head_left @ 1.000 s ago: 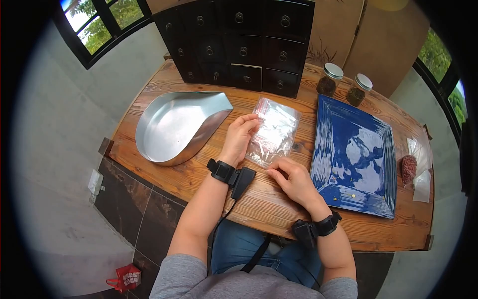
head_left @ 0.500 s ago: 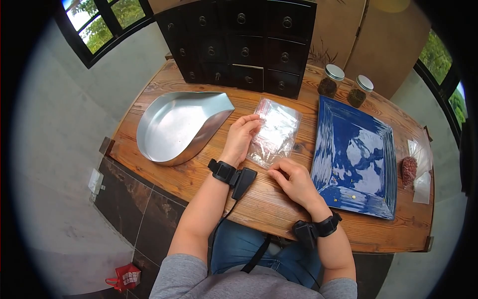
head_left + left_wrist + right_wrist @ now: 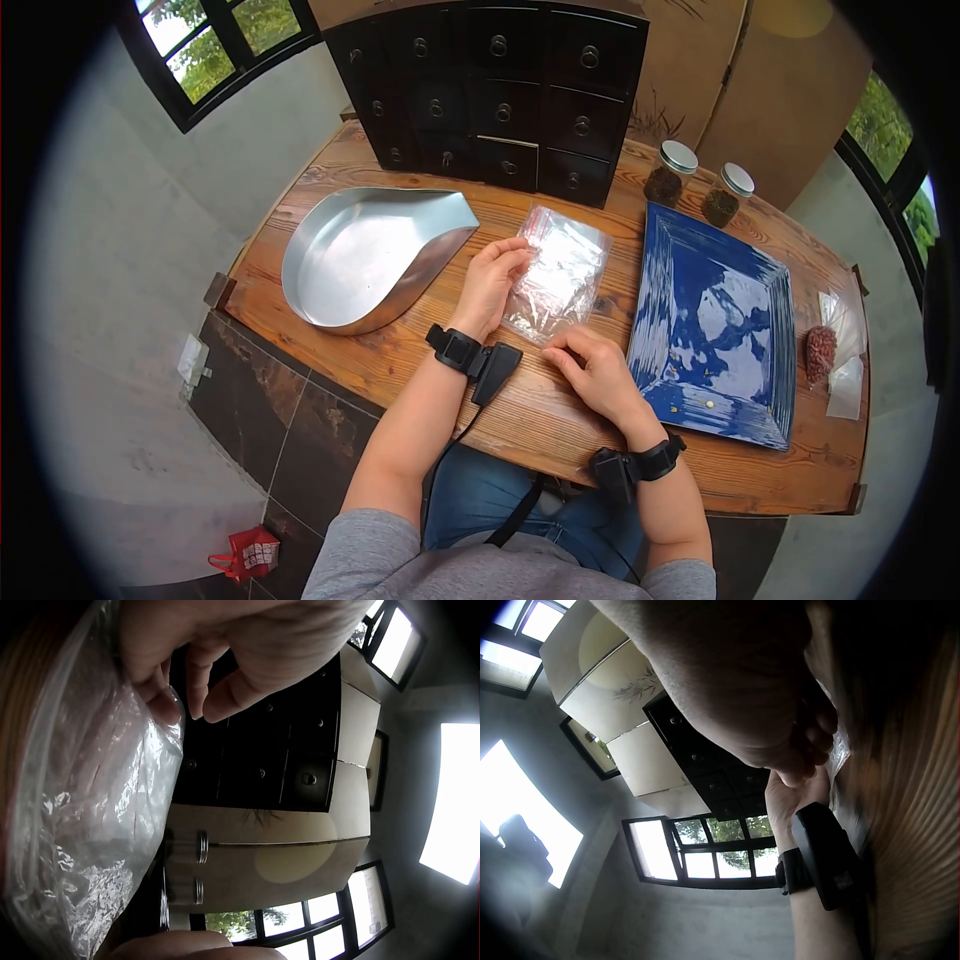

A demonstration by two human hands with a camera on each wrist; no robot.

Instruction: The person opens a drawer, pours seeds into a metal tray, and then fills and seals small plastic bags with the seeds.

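Observation:
A clear zip-lock bag [image 3: 562, 268] with a red line along its top edge lies between the hands at the middle of the table. My left hand [image 3: 490, 280] pinches its left edge; in the left wrist view a fingertip of that hand presses against the crinkled, shiny plastic [image 3: 112, 787], while other fingers hang beside it. At the near edge of the bag, my right hand [image 3: 597, 372] has thumb and forefinger together at the corner. Its remaining fingers curl under, and in the right wrist view the hand mostly hides the bag.
To the left lies a metal scoop-shaped pan [image 3: 365, 255]. A blue square tray [image 3: 655, 290] with a few crumbs stands at the right. Beyond it are a pack of reddish beans [image 3: 820, 353] and clear bags [image 3: 846, 388]. Two lidded jars [image 3: 670, 175] and a dark drawer cabinet [image 3: 480, 100] stand behind.
The head view has shifted slightly, so the table and its things sit a little lower and further right. Both hands keep their places at the bag.

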